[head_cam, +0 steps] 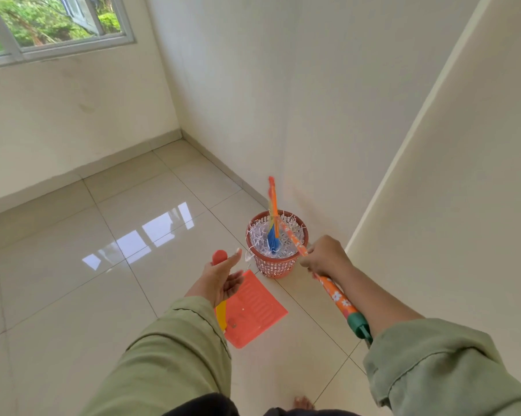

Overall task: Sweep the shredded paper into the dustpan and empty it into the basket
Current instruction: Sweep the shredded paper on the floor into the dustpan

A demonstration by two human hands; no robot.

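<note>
Hands first, nearest in: left hand up with fingers loose and spread, palm showing, gripping nothing, though a red handle tip pokes up just behind it, contact impossible to tell. Right hand wrapped round the orange flowered broom handle, bristle end dipped into the basket. Below the left hand, dustpan looking bare, no paper on its ribbed face. Just beyond, right by the wall, red basket heaped with shredded paper, stray strands hanging off the rim. Farther out, glossy floor tiles showing no scraps. Sweeping and emptying apparently done; perhaps only tamping and tidying left.
</note>
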